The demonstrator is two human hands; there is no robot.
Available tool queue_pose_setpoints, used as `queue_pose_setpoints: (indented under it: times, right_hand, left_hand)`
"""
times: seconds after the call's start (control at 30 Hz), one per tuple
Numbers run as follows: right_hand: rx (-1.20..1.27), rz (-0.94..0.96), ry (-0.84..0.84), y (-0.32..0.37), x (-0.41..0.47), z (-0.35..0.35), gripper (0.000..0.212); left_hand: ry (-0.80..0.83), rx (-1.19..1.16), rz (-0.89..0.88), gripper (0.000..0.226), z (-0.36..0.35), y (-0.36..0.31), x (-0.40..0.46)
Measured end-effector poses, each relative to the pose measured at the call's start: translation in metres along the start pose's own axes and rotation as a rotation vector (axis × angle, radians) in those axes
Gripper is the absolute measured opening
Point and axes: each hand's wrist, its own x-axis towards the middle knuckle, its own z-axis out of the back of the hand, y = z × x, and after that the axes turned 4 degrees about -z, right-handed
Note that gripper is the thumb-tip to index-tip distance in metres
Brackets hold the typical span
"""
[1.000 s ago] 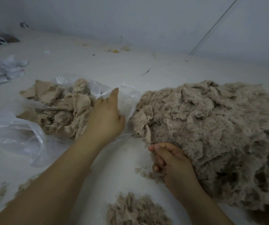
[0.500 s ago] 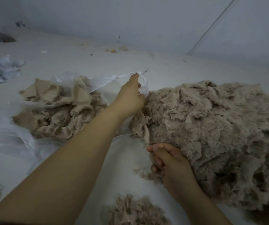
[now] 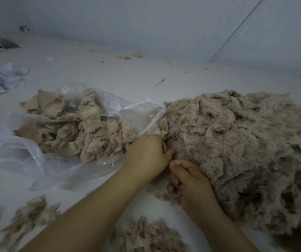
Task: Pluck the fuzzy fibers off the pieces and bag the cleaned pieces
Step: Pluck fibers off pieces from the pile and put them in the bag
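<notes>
White floor fills most of the frame, meeting a pale wall along the top, with small scraps littered near that edge.

Biggest thing in view is the pile of fuzzy tan pieces, filling the right half from mid-frame down to the lower right. Next is the clear bag, lying on its side at centre left with its mouth toward the pile and touching it; cleaned pieces lie heaped inside it and at its mouth. Crumpled white plastic sits at the far left edge. Tufts of fluff lie along the bottom left, and another clump at bottom centre.

Both hands meet at the near left foot of the pile, at centre frame. The left hand is curled, fingers dug into the pile's edge, seemingly gripping a piece, though the fingertips are hidden. The right hand is curled too, fingers folded in just beside the left; whether it holds fibres I cannot tell.

Risks, as I judge them: the bag mouth touches the uncleaned pile, so fuzzy pieces could slide in unplucked; loose tufts near the arms could cling and be carried into the bag; a hard tug may drag several pieces at once.

No writing or label is readable.
</notes>
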Motion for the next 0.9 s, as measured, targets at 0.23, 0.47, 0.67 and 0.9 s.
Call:
queue_pose_setpoints:
  times: [0.23,0.47,0.67,0.9]
  right_hand:
    - [0.008,0.013,-0.004,-0.002,0.002,0.003,0.020]
    - [-0.023,-0.004,0.000,-0.001,0.005,0.004,0.026]
    - [-0.058,0.040,0.029,0.000,0.004,0.003,0.028]
    - [-0.064,0.078,0.041,-0.001,0.003,0.001,0.039]
  left_hand:
    - [-0.010,-0.309,0.007,0.013,0.004,0.004,-0.003]
    - [0.224,-0.698,0.021,0.031,0.013,0.000,-0.021]
    - [0.180,-0.900,0.140,0.022,0.012,0.005,-0.027]
    - [0.178,-0.888,0.169,0.034,-0.007,0.013,-0.006]
